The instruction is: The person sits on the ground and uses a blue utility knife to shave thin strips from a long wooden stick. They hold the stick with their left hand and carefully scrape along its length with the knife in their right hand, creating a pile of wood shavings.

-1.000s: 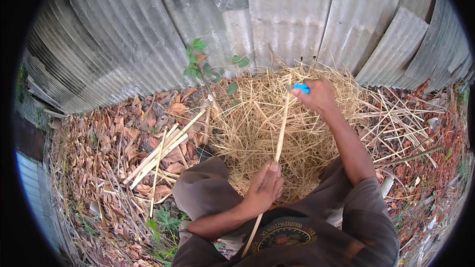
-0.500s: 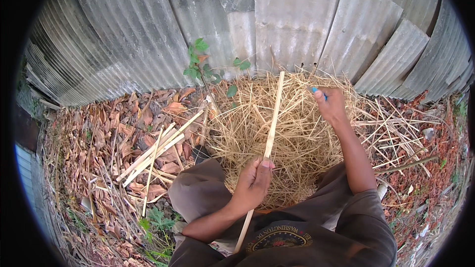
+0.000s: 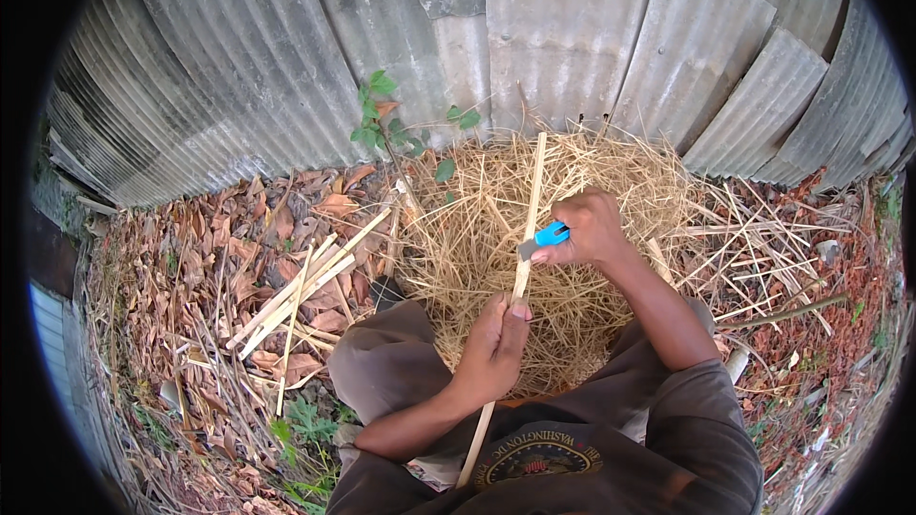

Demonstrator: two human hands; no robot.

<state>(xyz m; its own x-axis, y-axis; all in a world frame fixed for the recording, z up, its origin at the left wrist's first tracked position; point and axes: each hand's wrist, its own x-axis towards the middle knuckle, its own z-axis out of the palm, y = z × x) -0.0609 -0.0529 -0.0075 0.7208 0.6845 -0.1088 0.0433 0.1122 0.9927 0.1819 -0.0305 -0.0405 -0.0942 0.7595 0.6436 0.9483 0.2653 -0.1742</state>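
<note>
My left hand (image 3: 494,348) is closed around a long pale bamboo strip (image 3: 536,181), which slants up and away from my lap. Higher along the strip, my right hand (image 3: 584,229) grips a blue-handled utility knife (image 3: 551,235). Its short grey blade lies against the strip, a little above my left fist. The strip's far end stands free over a heap of thin shavings (image 3: 458,257), while its near end passes down over my dark shirt. My right fingers hide part of the knife handle.
Several split bamboo strips (image 3: 296,300) lie on dry brown leaves (image 3: 215,262) to the left. More thin sticks (image 3: 759,253) are scattered at the right. A corrugated metal fence (image 3: 563,48) stands behind the heap, with a small green plant (image 3: 377,114) before it.
My right hand has come down and left with the knife, from beyond the strip's right side to the strip itself. My left hand stays closed on the strip.
</note>
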